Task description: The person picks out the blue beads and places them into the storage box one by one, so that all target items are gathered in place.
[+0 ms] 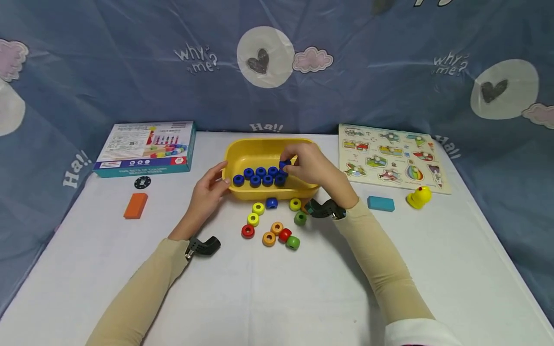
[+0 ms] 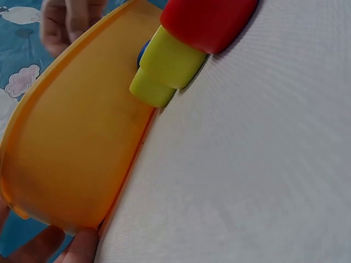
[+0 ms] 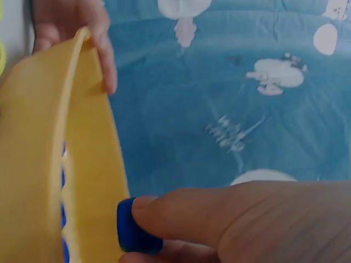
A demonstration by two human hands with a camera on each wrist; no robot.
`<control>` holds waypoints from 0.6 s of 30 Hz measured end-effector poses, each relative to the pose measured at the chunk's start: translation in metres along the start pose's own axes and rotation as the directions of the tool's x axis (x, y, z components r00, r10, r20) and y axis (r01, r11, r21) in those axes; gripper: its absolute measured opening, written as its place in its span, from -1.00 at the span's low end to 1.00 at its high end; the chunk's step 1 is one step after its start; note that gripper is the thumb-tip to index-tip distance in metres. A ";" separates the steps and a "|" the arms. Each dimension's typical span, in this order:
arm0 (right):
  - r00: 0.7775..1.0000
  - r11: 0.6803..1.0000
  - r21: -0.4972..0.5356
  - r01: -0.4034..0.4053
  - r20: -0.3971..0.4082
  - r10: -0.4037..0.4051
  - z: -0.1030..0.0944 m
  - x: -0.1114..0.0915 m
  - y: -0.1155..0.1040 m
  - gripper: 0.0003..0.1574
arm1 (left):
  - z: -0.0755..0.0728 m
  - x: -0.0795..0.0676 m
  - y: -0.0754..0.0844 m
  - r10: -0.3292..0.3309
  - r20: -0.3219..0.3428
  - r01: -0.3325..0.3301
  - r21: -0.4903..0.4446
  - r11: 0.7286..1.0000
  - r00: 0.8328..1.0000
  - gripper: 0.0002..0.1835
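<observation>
Over the right part of a yellow plastic tray (image 1: 272,193), my right hand (image 1: 309,166) pinches a blue bead (image 3: 134,227) between thumb and fingers. Below that bead, several blue beads (image 1: 255,180) sit in rows inside the tray. My left hand (image 1: 209,188) holds the tray's left end, thumb near the front corner and fingers along the rim; its fingertips (image 2: 85,244) touch the tray wall in the left wrist view. Just in front of the tray, another blue bead (image 1: 271,203) lies on the white table.
Yellow beads (image 1: 253,219), red beads (image 1: 248,231), orange beads (image 1: 269,239) and green beads (image 1: 293,242) lie before the tray. Left are a box (image 1: 144,146), a black disc (image 1: 142,182) and an orange block (image 1: 136,205); right, a puzzle board (image 1: 389,156), blue block (image 1: 381,203) and yellow duck (image 1: 419,197).
</observation>
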State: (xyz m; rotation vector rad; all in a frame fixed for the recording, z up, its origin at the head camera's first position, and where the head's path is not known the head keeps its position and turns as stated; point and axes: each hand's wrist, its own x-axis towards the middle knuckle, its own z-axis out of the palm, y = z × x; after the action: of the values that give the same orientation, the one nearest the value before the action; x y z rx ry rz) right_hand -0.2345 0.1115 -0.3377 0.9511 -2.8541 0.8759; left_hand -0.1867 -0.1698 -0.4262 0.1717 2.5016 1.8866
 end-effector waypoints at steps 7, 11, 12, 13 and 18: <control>0.994 0.996 -0.034 -0.088 0.067 0.090 0.008 0.002 0.021 -0.80 | 0.000 -0.010 0.023 -0.014 0.012 0.014 0.011 1.000 1.000 -0.45; 0.982 0.989 -0.078 -0.125 0.130 0.134 0.014 0.003 0.026 -0.77 | 0.000 -0.009 0.021 -0.006 0.010 0.006 0.018 1.000 1.000 -0.45; 0.979 0.987 -0.092 -0.132 0.145 0.145 0.016 0.004 0.026 -0.76 | 0.000 -0.008 0.017 -0.003 0.010 0.003 0.014 1.000 1.000 -0.45; 0.975 0.984 -0.105 -0.140 0.159 0.156 0.018 0.005 0.026 -0.76 | -0.001 -0.006 0.013 -0.001 0.011 0.001 0.010 1.000 1.000 -0.44; 0.958 0.978 -0.127 -0.166 0.214 0.190 0.027 0.007 0.026 -0.75 | -0.001 0.003 -0.009 0.009 0.003 -0.009 -0.002 1.000 1.000 -0.44</control>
State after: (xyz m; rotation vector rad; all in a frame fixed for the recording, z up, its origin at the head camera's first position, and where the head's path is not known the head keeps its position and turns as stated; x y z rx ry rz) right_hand -0.2501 0.1110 -0.3727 0.8416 -3.1843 0.6523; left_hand -0.1907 -0.1728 -0.4338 0.1856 2.5013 1.8898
